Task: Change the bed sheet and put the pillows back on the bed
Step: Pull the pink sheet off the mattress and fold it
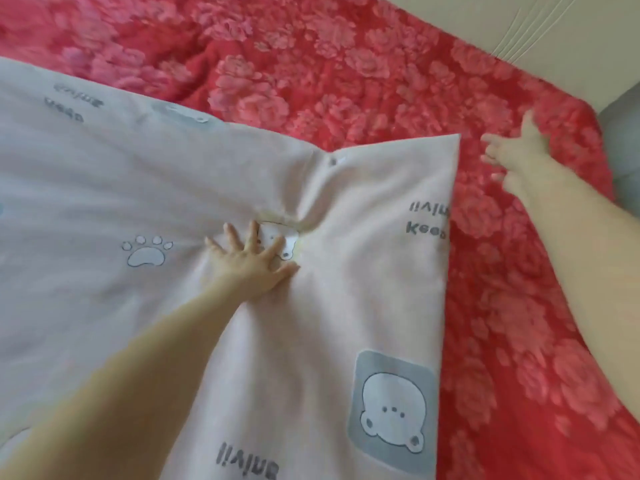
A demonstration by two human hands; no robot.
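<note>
Red floral cover (346, 81) beneath pale printed sheet (346, 323)

Spread over the near left only; likely to bunch or skew if tugged while pinned. Soft, with bear and paw motifs, puckered under the left hand (249, 265), pressed flat, fingers splayed. Reaching far right with the right hand (516, 157): blurred, fingers loose, holding nothing.

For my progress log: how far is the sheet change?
Done: the pale bear-print sheet lies partly over the red floral cover. In hand: the left hand presses it flat, the right hand reaches over the red. Left: spreading the rest; no pillows in view.
</note>
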